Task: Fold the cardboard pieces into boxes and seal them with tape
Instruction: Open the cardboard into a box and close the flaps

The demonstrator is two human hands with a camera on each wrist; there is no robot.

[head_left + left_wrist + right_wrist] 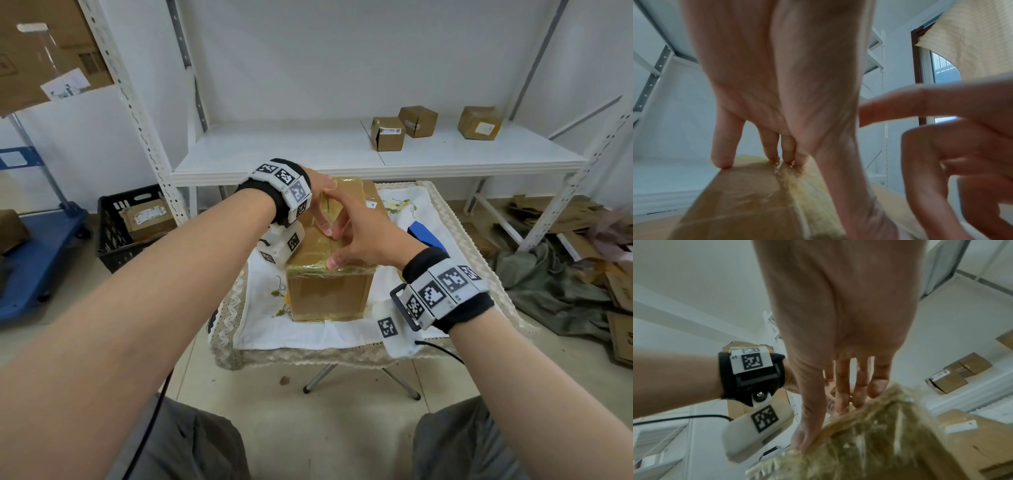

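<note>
Both my hands are down on top of the cardboard box, which sits about mid-tabletop on a white embroidered cloth. The box is closed, with shiny tape running along its top seam and wrapped around the top edges. My left hand has its fingers straight, tips pressing on the tape at the far end of the top. No real grip there, just pushing down. My right hand is the same: fingers stretched out, thumb pressing the near top edge, holding nothing.

Something blue pokes out behind my right hand; can't tell what it is. A black crate on the floor left of the tabletop has a labeled package in it. Three small boxes sit on the white shelf behind.
</note>
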